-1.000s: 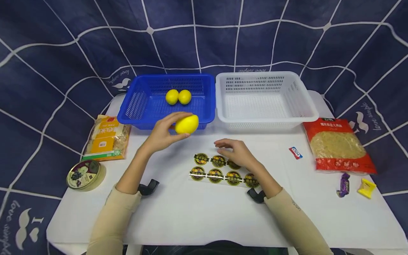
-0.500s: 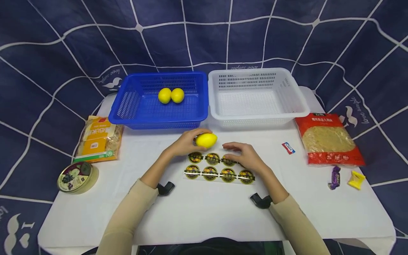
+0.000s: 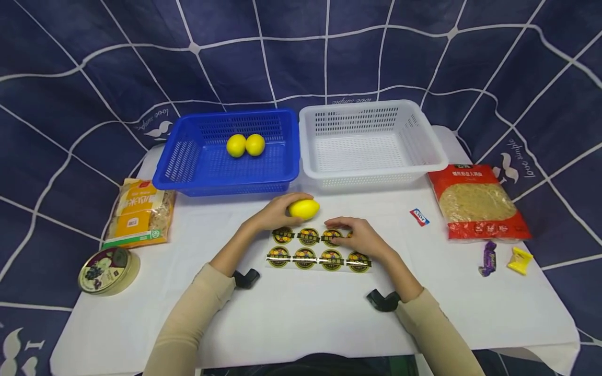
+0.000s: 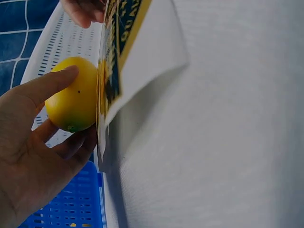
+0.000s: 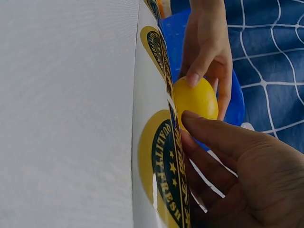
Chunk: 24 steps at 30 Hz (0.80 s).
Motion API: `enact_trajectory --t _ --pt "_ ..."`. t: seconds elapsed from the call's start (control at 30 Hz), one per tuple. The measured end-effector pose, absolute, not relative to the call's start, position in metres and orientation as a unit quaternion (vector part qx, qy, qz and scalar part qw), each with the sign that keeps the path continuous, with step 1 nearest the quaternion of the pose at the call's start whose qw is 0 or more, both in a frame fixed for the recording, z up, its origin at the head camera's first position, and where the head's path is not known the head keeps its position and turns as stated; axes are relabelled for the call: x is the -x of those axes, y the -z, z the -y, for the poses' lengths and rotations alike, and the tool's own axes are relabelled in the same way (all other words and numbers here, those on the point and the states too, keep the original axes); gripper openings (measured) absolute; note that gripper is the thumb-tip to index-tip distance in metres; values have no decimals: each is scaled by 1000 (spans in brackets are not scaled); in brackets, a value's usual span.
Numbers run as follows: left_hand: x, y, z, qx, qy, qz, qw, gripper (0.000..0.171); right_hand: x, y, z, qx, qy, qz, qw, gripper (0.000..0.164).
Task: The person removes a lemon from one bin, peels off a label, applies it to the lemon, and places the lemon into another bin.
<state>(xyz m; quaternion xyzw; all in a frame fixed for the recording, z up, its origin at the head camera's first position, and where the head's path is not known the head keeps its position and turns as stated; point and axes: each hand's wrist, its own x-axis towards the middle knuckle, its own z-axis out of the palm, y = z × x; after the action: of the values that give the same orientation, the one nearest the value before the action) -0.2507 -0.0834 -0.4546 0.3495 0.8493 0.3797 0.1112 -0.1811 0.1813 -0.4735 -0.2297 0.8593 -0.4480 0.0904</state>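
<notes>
My left hand (image 3: 278,212) grips a yellow lemon (image 3: 304,209) low over the white table, just behind the sticker sheet (image 3: 320,269). The left wrist view shows the thumb across the side of the lemon (image 4: 76,102) and the fingers beneath it. Round black-and-gold stickers (image 3: 304,258) lie in two rows on the sheet. Over the sheet's right part is my right hand (image 3: 362,237), its fingers loosely curved and nothing between them. Its thumb and fingertips come close to a sticker in the back row; in the right wrist view the sheet's edge hides part of the fingers.
A blue basket (image 3: 164,180) with two lemons (image 3: 236,145) stands behind, beside a white basket (image 3: 371,175). Food bags lie left (image 3: 141,214) and right (image 3: 479,201). A round tin (image 3: 109,271), a small red-and-blue wrapper (image 3: 419,217), purple candy (image 3: 489,258) and yellow candy (image 3: 519,260) are around.
My left hand has brought the lemon from the blue basket's front edge down and right to behind the sticker sheet. The right hand has shifted slightly over the sheet. The head view has turned a little.
</notes>
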Motion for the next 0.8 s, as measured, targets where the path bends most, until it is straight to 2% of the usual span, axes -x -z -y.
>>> enact_trajectory --t 0.33,0.63,0.8 --pt "244 447 89 -332 -363 -866 94 62 181 475 -180 233 453 -856 91 41" --pt "203 441 131 -259 -380 -888 19 66 180 475 -172 243 441 -859 93 42" --pt "189 458 145 -257 -417 -871 32 76 179 475 -173 238 441 -861 85 42"
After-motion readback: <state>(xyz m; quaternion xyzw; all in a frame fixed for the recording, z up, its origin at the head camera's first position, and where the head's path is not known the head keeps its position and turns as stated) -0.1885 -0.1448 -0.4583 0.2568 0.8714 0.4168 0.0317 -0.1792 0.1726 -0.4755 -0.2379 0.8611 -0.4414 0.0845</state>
